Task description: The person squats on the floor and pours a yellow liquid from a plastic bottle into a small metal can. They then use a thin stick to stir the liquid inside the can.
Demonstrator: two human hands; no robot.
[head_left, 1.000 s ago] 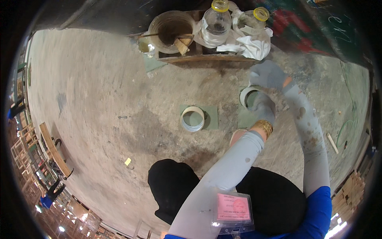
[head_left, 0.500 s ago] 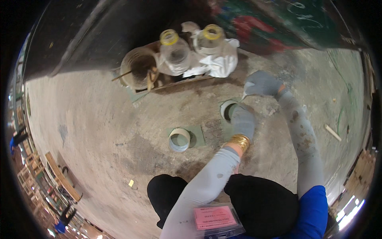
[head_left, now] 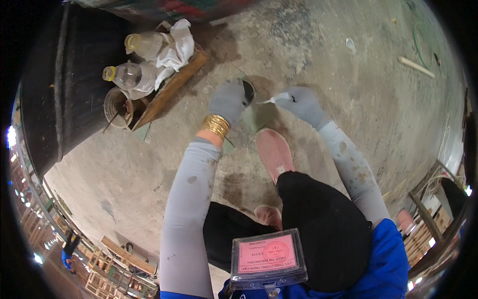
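My left hand (head_left: 226, 102), in a grey glove with gold bangles at the wrist, is closed round the left side of a short round ring (head_left: 249, 93) with a dark inside. Beneath that ring lies a green sheet (head_left: 256, 118) on the concrete floor. Just to the right, my right hand (head_left: 303, 105), gloved too, pinches a small white tube-like thing (head_left: 280, 98). Its thin tip points left, at the ring. A corner of a second green sheet (head_left: 227, 146) shows by my left wrist; anything else on it is hidden by my arm.
At the upper left, a wooden tray (head_left: 172, 92) holds a clear tub (head_left: 115, 107) with sticks, clear plastic bottles (head_left: 127, 74) and a white cloth (head_left: 175, 50). A dark wall-like surface (head_left: 74, 84) stands behind. A pale stick (head_left: 416, 67) lies at the upper right, near green cord.
My view has swung round, so the tray now sits farther left. My right hand has come in beside the ring with the white tube-like thing; my left hand stays at the ring.
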